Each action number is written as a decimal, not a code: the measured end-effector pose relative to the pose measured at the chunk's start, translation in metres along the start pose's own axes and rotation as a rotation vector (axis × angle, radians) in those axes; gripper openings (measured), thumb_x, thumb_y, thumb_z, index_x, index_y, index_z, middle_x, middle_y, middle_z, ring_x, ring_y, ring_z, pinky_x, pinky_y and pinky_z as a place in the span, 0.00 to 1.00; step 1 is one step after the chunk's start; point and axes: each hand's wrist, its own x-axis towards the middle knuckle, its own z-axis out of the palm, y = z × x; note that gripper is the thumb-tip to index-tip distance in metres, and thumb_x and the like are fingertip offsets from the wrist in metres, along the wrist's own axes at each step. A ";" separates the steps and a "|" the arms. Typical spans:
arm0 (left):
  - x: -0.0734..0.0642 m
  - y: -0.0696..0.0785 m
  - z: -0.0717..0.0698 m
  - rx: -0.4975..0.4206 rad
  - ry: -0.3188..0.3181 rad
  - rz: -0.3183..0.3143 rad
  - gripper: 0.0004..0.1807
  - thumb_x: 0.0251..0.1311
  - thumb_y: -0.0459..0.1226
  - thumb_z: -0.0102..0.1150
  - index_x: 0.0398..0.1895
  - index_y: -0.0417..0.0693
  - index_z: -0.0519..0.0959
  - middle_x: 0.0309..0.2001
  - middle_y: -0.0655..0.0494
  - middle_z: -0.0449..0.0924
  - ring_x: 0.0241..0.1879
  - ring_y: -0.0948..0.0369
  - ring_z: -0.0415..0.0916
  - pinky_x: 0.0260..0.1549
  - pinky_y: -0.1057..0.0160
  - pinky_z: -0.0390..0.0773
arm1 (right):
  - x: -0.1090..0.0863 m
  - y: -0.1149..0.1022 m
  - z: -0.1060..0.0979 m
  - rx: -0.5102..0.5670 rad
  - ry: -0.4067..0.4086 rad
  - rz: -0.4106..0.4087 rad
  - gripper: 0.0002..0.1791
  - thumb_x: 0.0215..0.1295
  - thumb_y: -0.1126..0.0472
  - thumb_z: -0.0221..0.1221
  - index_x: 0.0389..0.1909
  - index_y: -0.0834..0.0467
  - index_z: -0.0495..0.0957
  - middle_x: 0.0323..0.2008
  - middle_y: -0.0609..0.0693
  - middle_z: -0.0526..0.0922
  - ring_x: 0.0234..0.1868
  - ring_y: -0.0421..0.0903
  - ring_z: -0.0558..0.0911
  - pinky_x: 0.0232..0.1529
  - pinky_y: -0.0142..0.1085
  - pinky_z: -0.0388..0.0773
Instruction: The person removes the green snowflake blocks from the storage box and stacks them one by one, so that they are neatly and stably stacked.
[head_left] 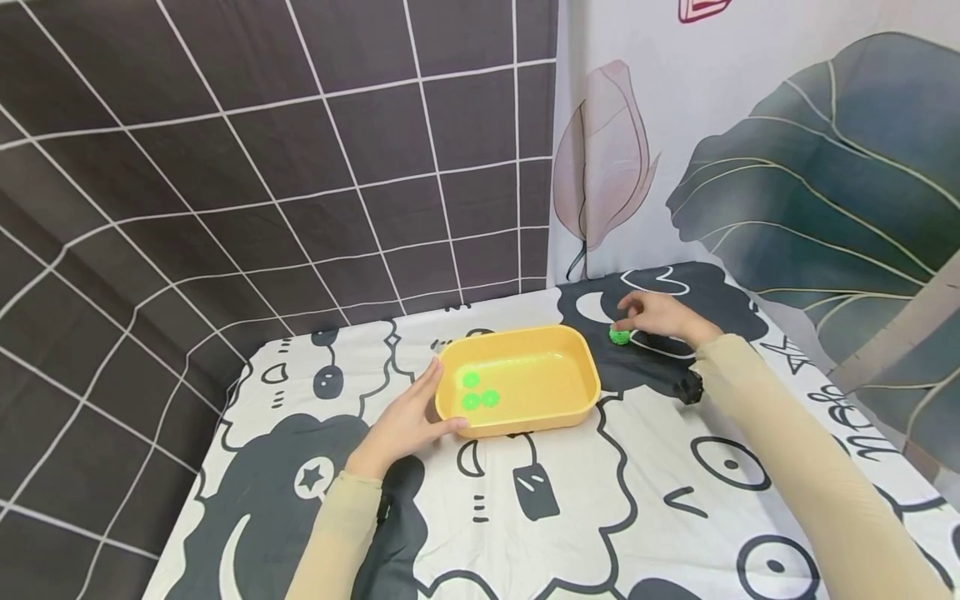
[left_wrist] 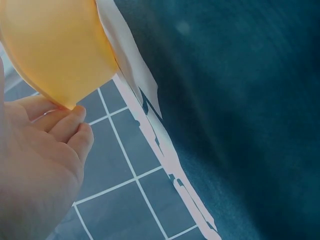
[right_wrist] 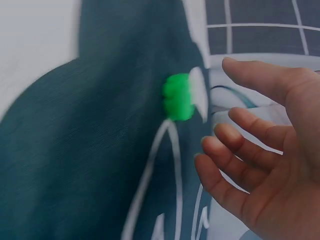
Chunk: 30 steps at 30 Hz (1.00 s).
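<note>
A yellow rectangular tray (head_left: 525, 421) lies on the patterned cloth, with several small round bright-green pieces (head_left: 490, 398) at its left end. My left hand (head_left: 401, 425) grips that end, thumb by the front corner and fingers along the left side. In the left wrist view, the fingers of the left hand (left_wrist: 50, 145) curl at the edge of the tray (left_wrist: 65, 55). Right of the tray, another bumpy green piece (head_left: 619, 336) rests on a dark patch of cloth. My right hand (head_left: 656, 315) hovers close by it. The right wrist view shows this green piece (right_wrist: 178, 97) beyond the spread fingertips, with nothing between them.
Black-and-white cartoon cloth (head_left: 555, 533) covers the surface. A dark wall covering with white grid lines (head_left: 360, 167) rises behind and to the left. At the back right hangs a curtain printed with leaves and a flower (head_left: 817, 158). Each wrist carries a black strap device (head_left: 688, 387).
</note>
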 end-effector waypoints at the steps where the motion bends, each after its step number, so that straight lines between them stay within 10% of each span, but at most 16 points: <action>1: 0.000 0.000 0.000 0.000 0.001 0.001 0.62 0.52 0.72 0.60 0.81 0.49 0.48 0.81 0.58 0.42 0.78 0.54 0.49 0.73 0.49 0.57 | 0.001 -0.003 -0.003 0.014 0.001 -0.004 0.32 0.64 0.50 0.66 0.59 0.70 0.73 0.36 0.54 0.77 0.36 0.50 0.76 0.37 0.38 0.73; 30: -0.001 0.002 -0.004 -0.007 -0.001 0.013 0.62 0.52 0.72 0.60 0.81 0.48 0.49 0.81 0.56 0.43 0.78 0.54 0.48 0.73 0.50 0.57 | 0.034 -0.108 0.015 0.509 -0.167 -0.071 0.24 0.70 0.62 0.61 0.63 0.69 0.72 0.58 0.65 0.78 0.60 0.61 0.77 0.61 0.49 0.77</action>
